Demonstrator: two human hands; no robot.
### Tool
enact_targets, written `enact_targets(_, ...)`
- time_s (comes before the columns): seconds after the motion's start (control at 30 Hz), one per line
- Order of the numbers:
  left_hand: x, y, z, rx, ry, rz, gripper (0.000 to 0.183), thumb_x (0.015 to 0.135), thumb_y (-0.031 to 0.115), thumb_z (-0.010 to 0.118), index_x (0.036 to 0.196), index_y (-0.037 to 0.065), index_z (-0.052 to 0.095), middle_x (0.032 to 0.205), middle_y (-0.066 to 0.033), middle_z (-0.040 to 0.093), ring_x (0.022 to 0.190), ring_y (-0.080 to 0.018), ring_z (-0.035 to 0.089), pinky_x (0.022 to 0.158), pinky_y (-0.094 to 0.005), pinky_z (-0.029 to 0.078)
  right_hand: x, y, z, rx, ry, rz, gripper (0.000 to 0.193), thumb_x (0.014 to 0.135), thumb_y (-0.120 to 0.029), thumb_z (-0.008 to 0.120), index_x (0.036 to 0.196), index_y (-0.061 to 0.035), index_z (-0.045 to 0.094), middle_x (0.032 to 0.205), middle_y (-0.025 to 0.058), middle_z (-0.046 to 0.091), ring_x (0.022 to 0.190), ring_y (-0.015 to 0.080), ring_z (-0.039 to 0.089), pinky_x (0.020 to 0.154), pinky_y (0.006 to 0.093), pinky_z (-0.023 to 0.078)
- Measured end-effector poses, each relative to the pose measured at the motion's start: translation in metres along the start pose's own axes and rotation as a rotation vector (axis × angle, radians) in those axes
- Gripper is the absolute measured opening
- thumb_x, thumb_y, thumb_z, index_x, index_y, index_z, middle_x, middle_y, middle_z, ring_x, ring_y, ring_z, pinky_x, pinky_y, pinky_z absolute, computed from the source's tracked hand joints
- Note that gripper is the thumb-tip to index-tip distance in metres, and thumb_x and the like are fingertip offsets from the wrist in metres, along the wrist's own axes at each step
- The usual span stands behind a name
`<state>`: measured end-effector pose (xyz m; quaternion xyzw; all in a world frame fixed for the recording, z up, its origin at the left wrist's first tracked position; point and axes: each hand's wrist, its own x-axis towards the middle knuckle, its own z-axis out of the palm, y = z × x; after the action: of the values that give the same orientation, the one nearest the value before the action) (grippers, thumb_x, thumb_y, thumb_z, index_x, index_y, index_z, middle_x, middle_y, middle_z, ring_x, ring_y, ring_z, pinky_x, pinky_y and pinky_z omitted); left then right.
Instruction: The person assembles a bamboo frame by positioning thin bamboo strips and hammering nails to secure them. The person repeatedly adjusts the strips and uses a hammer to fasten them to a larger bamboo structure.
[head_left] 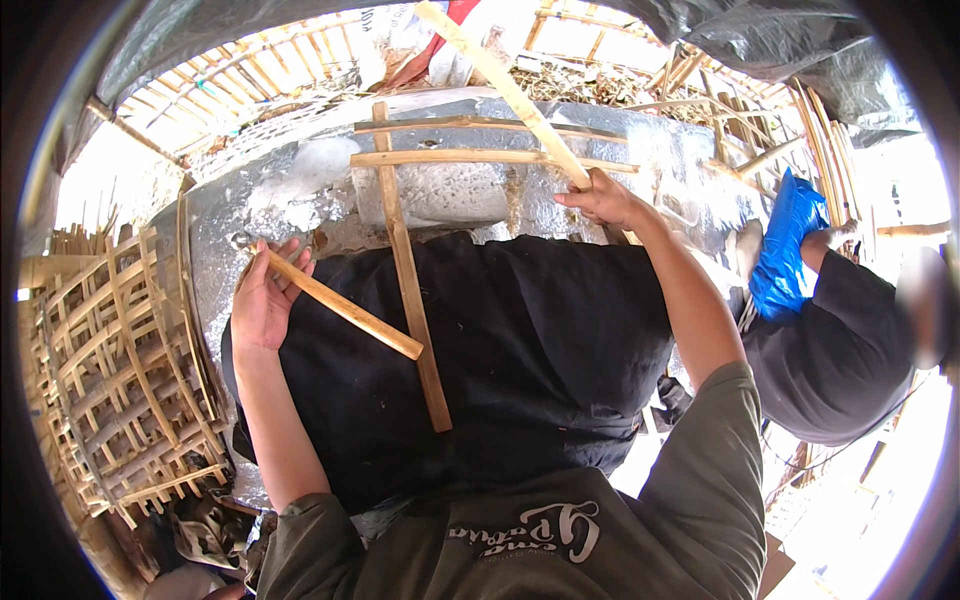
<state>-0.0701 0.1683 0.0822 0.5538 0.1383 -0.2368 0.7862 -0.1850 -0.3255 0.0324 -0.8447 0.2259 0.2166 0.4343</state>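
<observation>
My left hand (pixel 262 310) is turned palm up, with a short bamboo strip (pixel 350 314) held between thumb and fingers. That strip slants down across my black-covered lap (pixel 540 340), its lower end close to a flat upright bamboo strip (pixel 404 270). The upright strip lies from my lap out onto the grey ground. Two crosswise bamboo strips, a farther one (pixel 460 123) and a nearer one (pixel 450 157), meet it near its far end. My right hand (pixel 608 203) grips the lower end of a long pale bamboo strip (pixel 500 82), which slants up and left above the crosswise strips.
A woven bamboo lattice (pixel 120 360) stands on my left. To the right sits another person in dark clothing (pixel 830 350), beside a blue plastic bag (pixel 785 245). Bamboo shavings (pixel 600 85) and sacks lie at the back, before a bamboo fence (pixel 240 80).
</observation>
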Motion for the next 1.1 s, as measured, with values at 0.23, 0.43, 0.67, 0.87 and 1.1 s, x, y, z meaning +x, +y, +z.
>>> enact_targets(0.23,0.002,-0.001,-0.004,-0.002,-0.028,0.007,0.024,0.105,0.029,0.048,0.111,0.005,0.051,0.123,-0.0175,0.06,0.111,-0.0283,0.063,0.1,-0.0431,0.053,0.005,0.004,0.009,-0.386,0.17,-0.173,0.067,0.084,-0.061,0.068,0.1,0.0037,0.066,0.078,0.0155,0.067,0.076,0.027,0.067,0.071,0.0419,0.053)
enact_targets(0.43,0.002,-0.001,-0.002,-0.014,-0.003,0.009,0.027,0.105,0.029,0.048,0.11,0.002,0.051,0.116,-0.0177,0.062,0.107,-0.0309,0.066,0.097,-0.0443,0.055,-0.007,-0.027,0.02,-0.761,0.188,-0.259,0.056,0.093,-0.054,0.058,0.101,0.0004,0.069,0.085,0.0214,0.07,0.086,0.0377,0.068,0.083,0.0472,0.053)
enact_targets(0.67,0.001,0.0,-0.002,-0.012,-0.042,0.005,0.026,0.105,0.03,0.048,0.112,0.006,0.049,0.121,-0.0164,0.059,0.108,-0.0282,0.064,0.098,-0.0423,0.054,-0.006,-0.02,0.029,-0.892,0.246,-0.351,0.067,0.096,-0.059,0.05,0.124,0.0011,0.059,0.093,0.0242,0.069,0.094,0.0395,0.068,0.088,0.0488,0.053)
enact_targets(0.87,0.001,0.0,0.0,-0.025,-0.054,-0.003,0.025,0.105,0.03,0.05,0.114,0.006,0.05,0.122,-0.0168,0.059,0.108,-0.0286,0.065,0.098,-0.0422,0.055,-0.001,-0.011,0.028,-0.882,0.24,-0.271,0.077,0.095,-0.068,0.042,0.134,-0.0027,0.053,0.107,0.0265,0.066,0.104,0.0409,0.065,0.09,0.0496,0.052)
enact_targets(1.1,-0.001,0.0,-0.002,-0.043,-0.033,0.002,0.024,0.104,0.029,0.05,0.112,0.006,0.051,0.119,-0.0171,0.061,0.106,-0.0303,0.066,0.096,-0.0434,0.056,-0.007,-0.024,0.029,-0.869,0.251,-0.272,0.062,0.097,-0.058,0.046,0.139,-0.0129,0.051,0.122,0.0224,0.062,0.111,0.0396,0.06,0.095,0.0488,0.049)
